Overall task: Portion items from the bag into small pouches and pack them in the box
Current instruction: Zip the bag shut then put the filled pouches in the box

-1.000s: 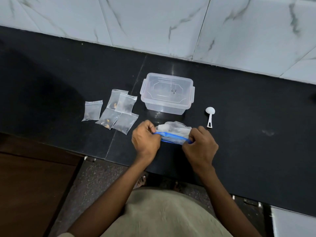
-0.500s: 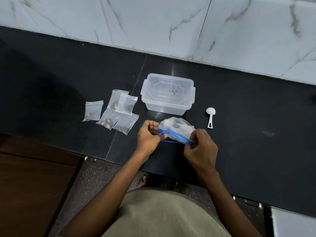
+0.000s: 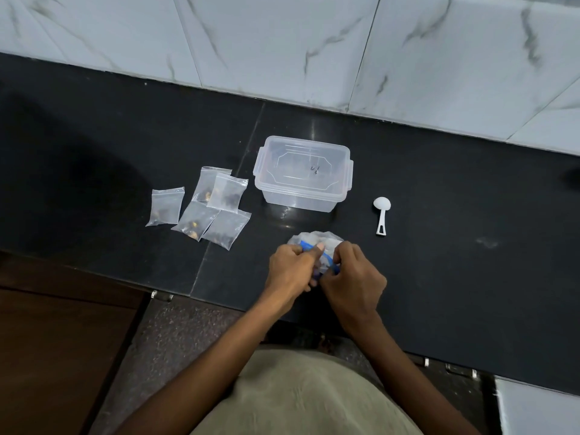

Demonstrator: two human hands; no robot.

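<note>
The desk (image 3: 439,189) is black and glossy, and the wall tiles (image 3: 282,42) behind it are white with grey marble veins. The box (image 3: 303,174) and the five small pouches (image 3: 201,208) are clear plastic, and the pouches show brown and dark pieces inside. The bag (image 3: 317,241) is whitish clear with a blue strip, and the spoon (image 3: 381,215) is white.

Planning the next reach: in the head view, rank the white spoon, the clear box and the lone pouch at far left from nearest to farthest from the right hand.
From the right hand:
1. White spoon, just beyond, to its right.
2. Clear box, farther back, slightly left.
3. Lone pouch, far left.
</note>
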